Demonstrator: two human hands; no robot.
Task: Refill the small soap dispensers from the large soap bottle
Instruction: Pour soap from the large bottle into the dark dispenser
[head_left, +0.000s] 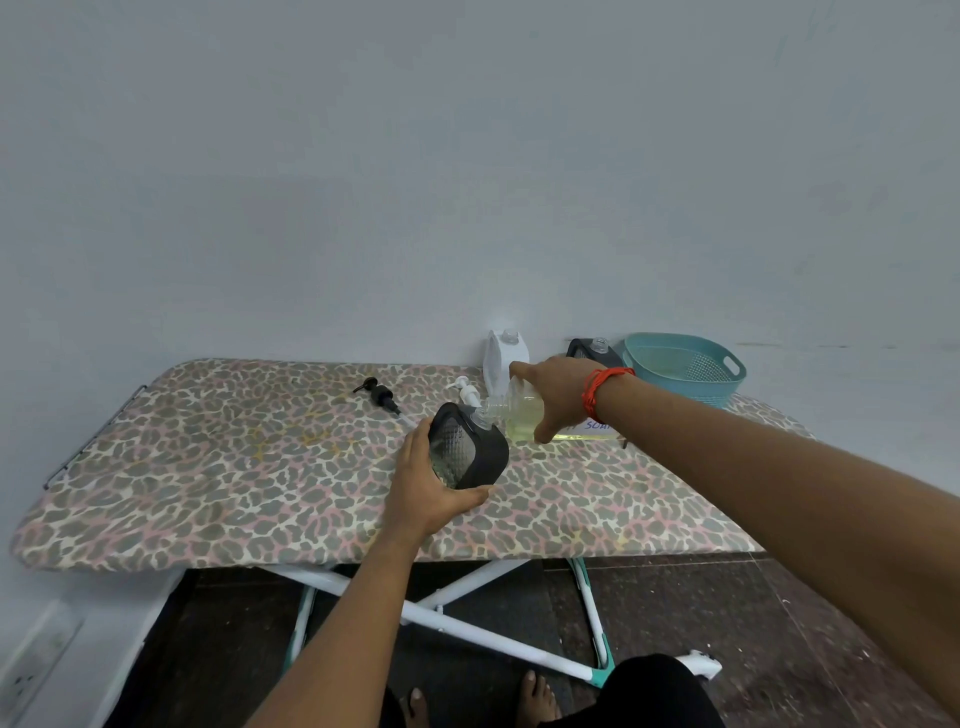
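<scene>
Right hand (556, 397) grips the large soap bottle (522, 413) round its body. The bottle lies almost flat, long axis left-right, neck pointing left and a little down, mouth at the open top of the small black dispenser (470, 452). Yellowish soap is pooled along the bottle's lower side.

Left hand (428, 488) holds the black dispenser from the near left, thumb curled under its near edge. The dispenser is tilted, opening up and right toward the bottle neck, over mid-board. Can't tell if its base touches the ironing board (208, 467).

Both pumps are off and lying on the board: black pump (376, 395) to the far left of the dispenser, white pump (466, 391) just behind it.

At the far edge by the wall stand a white dispenser (506, 353), a second black dispenser (592, 351) and, rightmost, a teal basket (685, 366).
</scene>
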